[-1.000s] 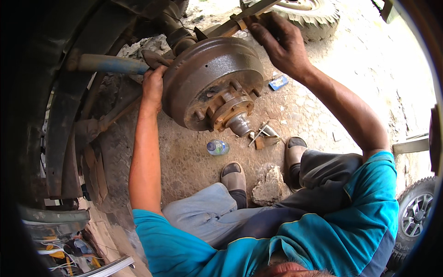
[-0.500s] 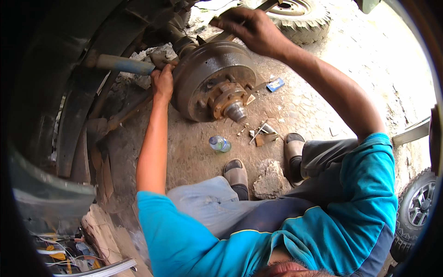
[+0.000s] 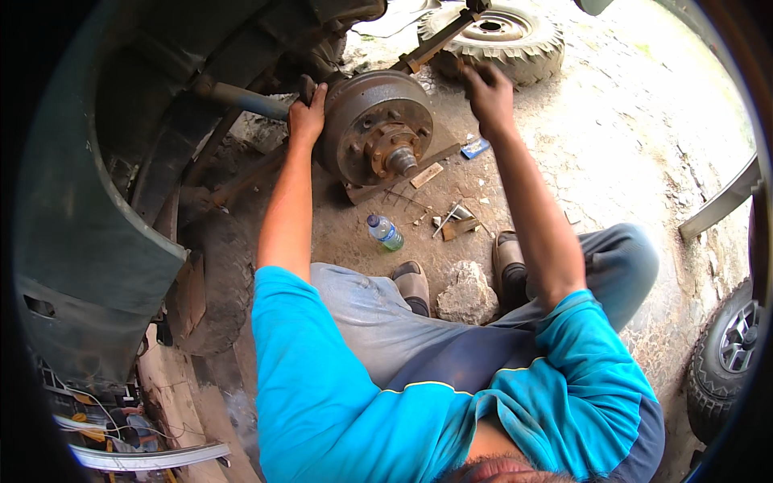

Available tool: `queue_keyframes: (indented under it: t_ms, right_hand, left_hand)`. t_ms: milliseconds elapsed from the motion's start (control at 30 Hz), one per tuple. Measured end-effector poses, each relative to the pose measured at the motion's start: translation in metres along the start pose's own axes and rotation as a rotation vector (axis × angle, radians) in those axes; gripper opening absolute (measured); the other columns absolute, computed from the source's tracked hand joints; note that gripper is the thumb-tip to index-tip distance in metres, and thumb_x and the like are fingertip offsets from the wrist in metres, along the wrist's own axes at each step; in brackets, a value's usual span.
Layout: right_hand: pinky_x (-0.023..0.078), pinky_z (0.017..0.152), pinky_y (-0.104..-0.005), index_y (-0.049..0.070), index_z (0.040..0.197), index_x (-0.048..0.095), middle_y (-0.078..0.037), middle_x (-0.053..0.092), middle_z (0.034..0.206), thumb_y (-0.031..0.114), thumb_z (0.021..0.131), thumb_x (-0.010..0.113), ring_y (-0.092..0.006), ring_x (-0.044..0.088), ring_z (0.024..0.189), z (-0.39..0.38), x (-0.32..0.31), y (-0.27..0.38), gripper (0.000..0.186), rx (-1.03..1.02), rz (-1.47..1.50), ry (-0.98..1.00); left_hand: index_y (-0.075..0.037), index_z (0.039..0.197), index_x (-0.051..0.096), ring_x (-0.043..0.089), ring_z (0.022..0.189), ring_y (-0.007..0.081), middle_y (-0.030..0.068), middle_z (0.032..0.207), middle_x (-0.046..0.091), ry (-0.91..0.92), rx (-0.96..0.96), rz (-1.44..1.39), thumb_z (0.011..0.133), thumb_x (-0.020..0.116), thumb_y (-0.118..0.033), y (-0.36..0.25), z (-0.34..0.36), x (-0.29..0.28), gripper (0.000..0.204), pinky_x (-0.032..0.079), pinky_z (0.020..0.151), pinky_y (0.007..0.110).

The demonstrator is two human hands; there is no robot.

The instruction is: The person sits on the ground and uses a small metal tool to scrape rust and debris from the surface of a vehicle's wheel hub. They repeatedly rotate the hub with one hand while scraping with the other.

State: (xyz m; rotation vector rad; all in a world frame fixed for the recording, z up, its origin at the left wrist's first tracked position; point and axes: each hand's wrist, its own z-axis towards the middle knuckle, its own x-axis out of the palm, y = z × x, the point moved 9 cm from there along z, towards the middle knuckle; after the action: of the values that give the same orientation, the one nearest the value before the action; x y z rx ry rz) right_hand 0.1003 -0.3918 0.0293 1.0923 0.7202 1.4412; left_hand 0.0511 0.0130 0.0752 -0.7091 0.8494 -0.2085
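A rusty brake drum (image 3: 374, 101) with a studded hub (image 3: 394, 149) sits on the axle in front of me. At the drum's left rim is my left hand (image 3: 306, 121), closed about a dark piece whose kind I cannot make out. A blue-grey shock absorber (image 3: 245, 98) ends just beside that hand. My right hand (image 3: 489, 97) is raised to the right of the drum, in front of a loose tyre (image 3: 527, 60). Its fingers are curled; whether they hold something small is hidden. A long metal bar (image 3: 439, 44) slants upward behind the drum.
On the ground lie a plastic bottle (image 3: 385, 232), a blue packet (image 3: 475, 148), a wooden block (image 3: 427, 175), small metal pieces (image 3: 459, 224) and a rock (image 3: 467, 294). The vehicle's body panel (image 3: 105, 266) borders the left. Another wheel (image 3: 725, 354) stands at right.
My right hand has come down and to the right, away from above the drum. My left hand stays by the drum's left rim. The whole view has shifted slightly.
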Motion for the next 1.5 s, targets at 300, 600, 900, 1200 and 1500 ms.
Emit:
queue_keyframes:
  t_ms: [300,600,900,1200,1500]
  right_hand:
    - [0.052,0.083,-0.0261,-0.002,0.119,0.069,-0.006,0.072,0.106,0.012,0.101,0.066,-0.012,0.065,0.093,-0.084,0.01,-0.127,0.023,0.306,0.254,-0.035]
    - [0.054,0.078,-0.0328,-0.002,0.11,0.065,-0.011,0.07,0.094,0.01,0.099,0.063,-0.017,0.067,0.085,-0.117,0.039,-0.121,0.016,0.202,0.059,0.049]
    - [0.055,0.081,-0.0407,0.006,0.111,0.07,-0.018,0.06,0.11,-0.002,0.085,0.069,-0.0343,0.066,0.098,-0.122,0.061,-0.07,0.027,-0.303,-0.092,0.14]
    - [0.055,0.078,-0.0388,0.008,0.114,0.07,-0.015,0.057,0.11,-0.004,0.083,0.075,-0.0307,0.064,0.097,-0.125,0.065,-0.071,0.034,-0.376,-0.246,0.237]
    - [0.053,0.079,-0.0383,0.011,0.112,0.074,-0.013,0.058,0.107,0.0,0.082,0.078,-0.0282,0.061,0.096,-0.118,0.075,-0.048,0.032,-0.478,-0.386,0.292]
  left_hand:
    - [0.018,0.116,0.066,0.063,0.121,0.043,0.036,0.123,0.066,-0.159,-0.241,-0.082,0.092,0.067,-0.061,0.013,-0.025,0.002,0.082,0.046,0.103,0.043]
    - [0.017,0.132,0.058,0.056,0.131,0.0337,0.0297,0.14,0.058,-0.07,-0.402,-0.218,0.089,0.068,-0.061,0.073,-0.006,0.01,0.09,0.04,0.111,0.041]
    - [0.012,0.125,0.064,0.063,0.105,0.0207,0.0162,0.121,0.067,-0.041,-0.453,-0.531,0.094,0.069,-0.049,0.068,-0.02,0.026,0.068,0.05,0.094,0.035]
    - [0.01,0.13,0.06,0.066,0.107,0.0224,0.0155,0.125,0.066,-0.016,-0.394,-0.612,0.097,0.067,-0.042,0.049,-0.027,0.023,0.061,0.053,0.094,0.037]
    - [0.01,0.135,0.056,0.066,0.111,0.023,0.0164,0.128,0.065,0.011,-0.334,-0.623,0.1,0.065,-0.042,0.046,-0.028,0.028,0.063,0.053,0.097,0.037]
